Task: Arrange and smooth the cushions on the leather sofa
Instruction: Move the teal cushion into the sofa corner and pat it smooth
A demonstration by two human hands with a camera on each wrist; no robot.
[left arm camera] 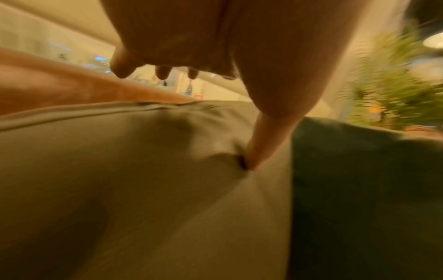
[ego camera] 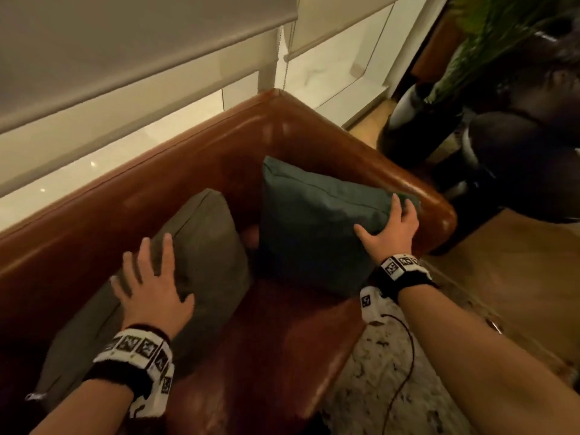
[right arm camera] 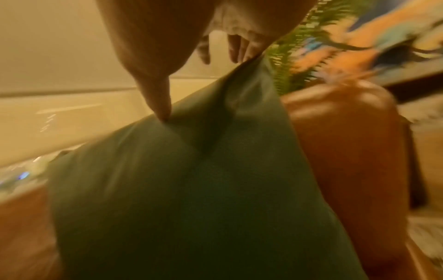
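An olive-grey cushion [ego camera: 207, 246] leans against the backrest of the brown leather sofa [ego camera: 188, 158]. To its right, a dark green cushion [ego camera: 314, 221] stands tilted against the armrest [ego camera: 417, 189]. My left hand [ego camera: 153, 284] lies spread on the olive cushion [left arm camera: 143, 170], with its thumb [left arm camera: 258, 147] denting the fabric and the fingers straight. My right hand [ego camera: 392, 227] is spread over the green cushion's [right arm camera: 191, 189] upper right corner. That hand's thumb [right arm camera: 160, 106] presses the cushion's face, and the fingers reach loosely over its edge.
A window with roller blinds [ego camera: 125, 58] runs behind the backrest. Dark plant pots [ego camera: 423, 127] with green fronds stand just beyond the armrest. A pale patterned rug [ego camera: 392, 372] and wooden floor [ego camera: 518, 277] lie to the right of the seat.
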